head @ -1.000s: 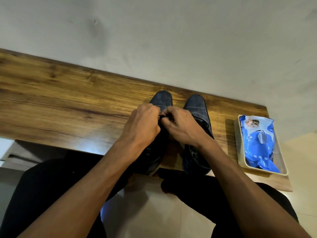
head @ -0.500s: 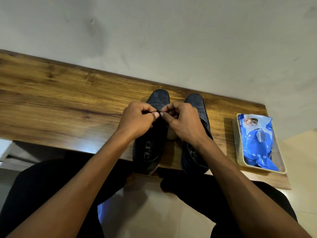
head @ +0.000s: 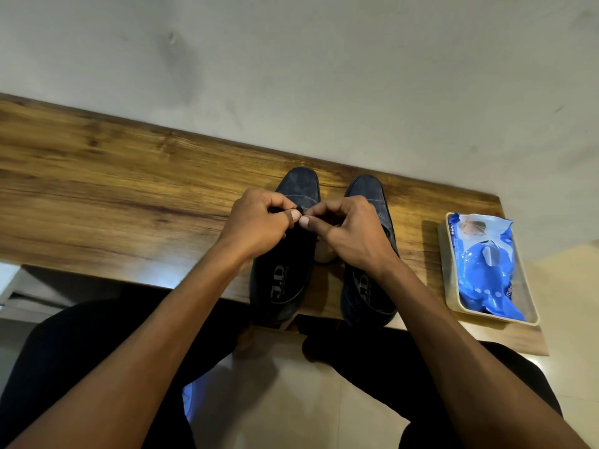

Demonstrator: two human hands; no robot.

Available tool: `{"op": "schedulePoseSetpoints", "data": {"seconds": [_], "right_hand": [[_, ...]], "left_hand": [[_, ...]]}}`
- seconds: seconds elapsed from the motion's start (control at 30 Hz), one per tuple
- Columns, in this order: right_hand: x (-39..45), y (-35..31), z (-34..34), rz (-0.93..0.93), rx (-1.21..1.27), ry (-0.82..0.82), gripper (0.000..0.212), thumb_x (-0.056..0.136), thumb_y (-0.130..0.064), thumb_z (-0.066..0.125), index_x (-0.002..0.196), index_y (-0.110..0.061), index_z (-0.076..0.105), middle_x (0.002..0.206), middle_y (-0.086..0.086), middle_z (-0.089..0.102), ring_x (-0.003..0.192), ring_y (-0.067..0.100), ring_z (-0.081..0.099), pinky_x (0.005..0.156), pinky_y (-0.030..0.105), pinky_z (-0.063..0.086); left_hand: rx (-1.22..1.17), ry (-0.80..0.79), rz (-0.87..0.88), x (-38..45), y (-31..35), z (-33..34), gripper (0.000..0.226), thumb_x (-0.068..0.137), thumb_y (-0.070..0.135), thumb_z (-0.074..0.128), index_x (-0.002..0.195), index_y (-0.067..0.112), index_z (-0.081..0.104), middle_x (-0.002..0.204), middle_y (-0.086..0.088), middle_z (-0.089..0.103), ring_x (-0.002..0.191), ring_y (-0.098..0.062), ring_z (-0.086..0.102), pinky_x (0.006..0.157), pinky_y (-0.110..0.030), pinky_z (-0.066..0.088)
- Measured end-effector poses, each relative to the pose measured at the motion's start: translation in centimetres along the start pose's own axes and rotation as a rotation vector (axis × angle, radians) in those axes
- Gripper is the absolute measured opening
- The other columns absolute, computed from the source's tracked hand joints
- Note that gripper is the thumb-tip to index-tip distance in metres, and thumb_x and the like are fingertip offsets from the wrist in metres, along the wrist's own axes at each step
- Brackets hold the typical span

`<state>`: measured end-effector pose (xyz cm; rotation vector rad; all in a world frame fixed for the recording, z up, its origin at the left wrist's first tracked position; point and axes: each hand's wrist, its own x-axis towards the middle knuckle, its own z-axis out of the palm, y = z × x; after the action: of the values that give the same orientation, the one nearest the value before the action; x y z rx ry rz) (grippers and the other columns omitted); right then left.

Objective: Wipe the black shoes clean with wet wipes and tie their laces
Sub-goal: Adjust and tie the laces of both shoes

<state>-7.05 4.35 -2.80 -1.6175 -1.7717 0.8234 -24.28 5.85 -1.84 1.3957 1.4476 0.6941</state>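
Two dark shoes stand side by side on the wooden shelf (head: 129, 202), toes toward the wall. Over the left shoe (head: 285, 273) my left hand (head: 259, 225) and my right hand (head: 350, 231) meet, thumbs touching. Both pinch a short black lace (head: 299, 210) above the vamp. The right shoe (head: 366, 296) is partly hidden under my right hand and wrist. A blue pack of wet wipes (head: 483, 264) lies in a cream tray (head: 449, 286) at the shelf's right end, away from both hands.
A grey wall rises right behind the shelf. My dark-trousered knees sit below its front edge, over a pale tiled floor (head: 291, 400). A pale object (head: 322, 254) lies between the shoes. Bare wood stretches to the left of the shoes.
Both hands have lifted slightly off the left shoe and drawn the lace up between the fingertips. The insole print of the left shoe now shows below my left wrist.
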Motion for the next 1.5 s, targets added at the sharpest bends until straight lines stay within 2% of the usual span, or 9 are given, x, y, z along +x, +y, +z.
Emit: {"op": "schedulePoseSetpoints", "data": {"seconds": [0.23, 0.4, 0.7, 0.9, 1.1, 1.2, 1.3, 1.4, 1.5], "right_hand": [[0.4, 0.2, -1.0, -0.055, -0.239, -0.022, 0.01, 0.088, -0.033, 0.069, 0.079, -0.029, 0.071, 0.075, -0.016, 0.069, 0.069, 0.0, 0.065, 0.067, 0.027, 0.053], [0.1, 0.3, -1.4, -0.054, -0.46, -0.039, 0.01, 0.081, -0.044, 0.06, 0.077, -0.035, 0.062, 0.074, -0.015, 0.066, 0.071, 0.007, 0.061, 0.085, 0.05, 0.052], [-0.5, 0.5, -2.0, -0.059, -0.692, -0.056, 0.013, 0.085, -0.044, 0.058, 0.079, -0.033, 0.056, 0.077, -0.011, 0.067, 0.082, 0.012, 0.062, 0.092, 0.041, 0.034], [-0.6, 0.2, -1.9, -0.059, -0.841, -0.101, 0.011, 0.083, -0.04, 0.057, 0.077, -0.031, 0.055, 0.075, -0.01, 0.063, 0.079, 0.013, 0.06, 0.085, 0.038, 0.026], [-0.3, 0.5, -2.9, -0.024, -0.392, -0.032, 0.01, 0.083, -0.037, 0.064, 0.074, -0.036, 0.059, 0.072, -0.02, 0.063, 0.074, 0.0, 0.06, 0.09, 0.047, 0.049], [-0.1, 0.3, -3.0, -0.021, -0.287, 0.004, 0.013, 0.084, -0.031, 0.068, 0.073, -0.034, 0.064, 0.066, -0.024, 0.061, 0.066, -0.007, 0.059, 0.078, 0.033, 0.052], [0.1, 0.1, -3.0, -0.018, -0.225, 0.0, 0.008, 0.087, -0.028, 0.07, 0.079, -0.027, 0.071, 0.07, -0.02, 0.065, 0.066, -0.01, 0.059, 0.064, 0.009, 0.042], [0.2, 0.0, -3.1, -0.023, -0.22, -0.007, 0.006, 0.087, -0.029, 0.071, 0.082, -0.025, 0.073, 0.074, -0.017, 0.067, 0.067, -0.01, 0.059, 0.059, 0.007, 0.041], [0.2, -0.1, -3.2, -0.022, -0.235, -0.026, 0.007, 0.087, -0.029, 0.07, 0.081, -0.027, 0.072, 0.072, -0.018, 0.067, 0.065, -0.007, 0.06, 0.062, 0.01, 0.039]], "left_hand": [[0.068, 0.012, -0.02, 0.4, 0.0, -0.6, 0.008, 0.091, 0.019, 0.072, 0.085, 0.018, 0.078, 0.081, 0.005, 0.072, 0.075, -0.006, 0.063, 0.063, -0.021, 0.044], [0.097, 0.063, -0.041, 0.8, -0.5, -1.2, 0.01, 0.089, 0.018, 0.074, 0.08, 0.022, 0.077, 0.077, 0.005, 0.073, 0.075, -0.007, 0.065, 0.071, -0.026, 0.051], [0.235, 0.163, 0.003, 0.9, -0.7, -1.2, 0.005, 0.086, 0.02, 0.077, 0.091, 0.019, 0.079, 0.099, 0.002, 0.076, 0.09, -0.011, 0.065, 0.084, -0.029, 0.051], [0.356, 0.17, 0.067, 1.1, -1.1, -1.1, 0.011, 0.088, 0.023, 0.076, 0.097, 0.019, 0.08, 0.103, 0.001, 0.077, 0.086, -0.006, 0.061, 0.074, -0.019, 0.043], [0.31, 0.184, 0.115, 1.5, -0.9, -1.8, 0.014, 0.094, 0.017, 0.068, 0.103, 0.022, 0.077, 0.106, 0.004, 0.074, 0.092, -0.009, 0.063, 0.078, -0.021, 0.043], [0.263, 0.258, 0.231, 1.4, -0.3, -1.9, 0.02, 0.099, 0.018, 0.06, 0.11, 0.02, 0.076, 0.105, 0.007, 0.071, 0.081, -0.001, 0.06, 0.064, -0.005, 0.04], [0.295, 0.148, 0.354, 1.0, 0.1, -0.8, 0.017, 0.093, 0.036, 0.066, 0.1, 0.026, 0.078, 0.099, 0.008, 0.073, 0.087, -0.009, 0.064, 0.074, -0.024, 0.052], [0.451, 0.047, 0.363, 0.6, 0.1, 0.4, 0.032, 0.076, 0.058, 0.069, 0.091, 0.031, 0.079, 0.09, 0.011, 0.072, 0.089, -0.013, 0.065, 0.086, -0.046, 0.053], [0.538, 0.088, 0.393, 0.6, 0.0, 1.2, 0.022, 0.078, 0.049, 0.077, 0.084, 0.029, 0.078, 0.082, 0.014, 0.068, 0.085, -0.016, 0.064, 0.086, -0.049, 0.051]]}}
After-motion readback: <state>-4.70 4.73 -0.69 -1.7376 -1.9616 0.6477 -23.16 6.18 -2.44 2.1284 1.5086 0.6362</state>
